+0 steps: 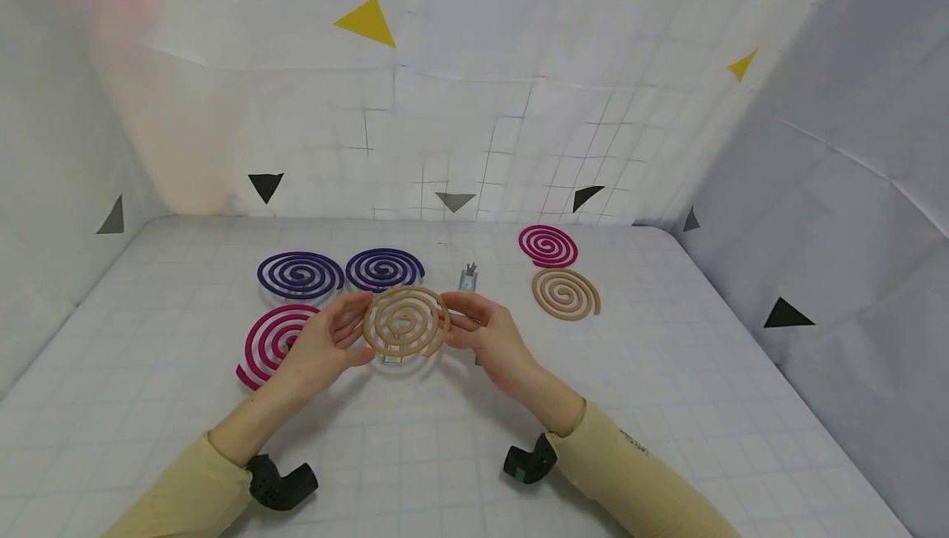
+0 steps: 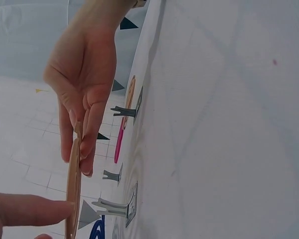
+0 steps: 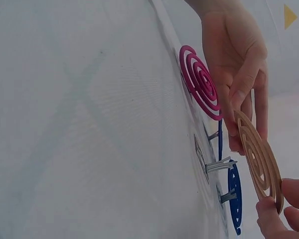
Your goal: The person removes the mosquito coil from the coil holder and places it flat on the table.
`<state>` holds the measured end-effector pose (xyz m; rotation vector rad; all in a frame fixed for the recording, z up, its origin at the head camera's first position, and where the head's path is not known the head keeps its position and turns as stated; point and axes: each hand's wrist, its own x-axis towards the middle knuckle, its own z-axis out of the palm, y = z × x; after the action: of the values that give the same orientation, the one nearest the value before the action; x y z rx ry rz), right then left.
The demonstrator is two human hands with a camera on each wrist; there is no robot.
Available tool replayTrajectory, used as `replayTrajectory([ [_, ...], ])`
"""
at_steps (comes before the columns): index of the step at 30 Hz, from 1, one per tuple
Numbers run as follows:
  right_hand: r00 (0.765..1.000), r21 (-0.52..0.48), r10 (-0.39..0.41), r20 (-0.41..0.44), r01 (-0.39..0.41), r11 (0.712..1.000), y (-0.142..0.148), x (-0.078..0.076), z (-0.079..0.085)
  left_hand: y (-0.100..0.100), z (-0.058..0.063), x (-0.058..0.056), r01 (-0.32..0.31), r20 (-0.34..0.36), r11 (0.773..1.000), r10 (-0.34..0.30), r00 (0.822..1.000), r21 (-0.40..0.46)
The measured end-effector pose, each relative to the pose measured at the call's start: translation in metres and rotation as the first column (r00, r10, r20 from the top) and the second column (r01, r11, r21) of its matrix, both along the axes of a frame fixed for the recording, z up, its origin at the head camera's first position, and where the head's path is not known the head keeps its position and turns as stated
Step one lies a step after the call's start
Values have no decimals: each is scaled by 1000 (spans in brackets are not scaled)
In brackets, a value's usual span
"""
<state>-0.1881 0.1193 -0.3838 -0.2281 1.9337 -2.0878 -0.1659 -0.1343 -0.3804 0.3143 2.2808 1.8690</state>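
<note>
A tan mosquito coil (image 1: 404, 321) is held up above the table between both hands. My left hand (image 1: 326, 342) pinches its left rim, with thumb and fingers at the edge. On the opposite rim, my right hand (image 1: 495, 339) grips with thumb and fingertips, seen also in the left wrist view. Below the coil stands a small metal coil stand (image 1: 393, 360), with a forked top in the right wrist view. Another metal stand (image 1: 468, 278) is just beyond the right hand. A pink mosquito coil (image 1: 259, 348) lies partly hidden behind my left hand.
Two dark blue coils (image 1: 300, 274) sit side by side at the back left, raised on metal stands in the right wrist view. At the back right are a pink coil (image 1: 549, 246) and a tan coil (image 1: 566, 294). White sheeting (image 1: 474, 93) walls the table.
</note>
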Motion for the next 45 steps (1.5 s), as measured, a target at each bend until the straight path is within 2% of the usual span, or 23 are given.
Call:
replayTrajectory([
  [13,999,14,18,-28,-17,1000,3,-4,-2,-1,0,-1,-1,35,999,-1,999,42],
  [26,997,54,62,-45,-59,997,19,-7,3,11,2,-4,5,8,999,-5,1000,39],
  [36,999,71,39,-36,-37,997,57,-10,14,44,4,-15,68,-42,996,-65,997,66],
  [45,998,132,22,-58,-15,991,104,-14,25,86,7,-27,90,-41,993,-87,995,80],
])
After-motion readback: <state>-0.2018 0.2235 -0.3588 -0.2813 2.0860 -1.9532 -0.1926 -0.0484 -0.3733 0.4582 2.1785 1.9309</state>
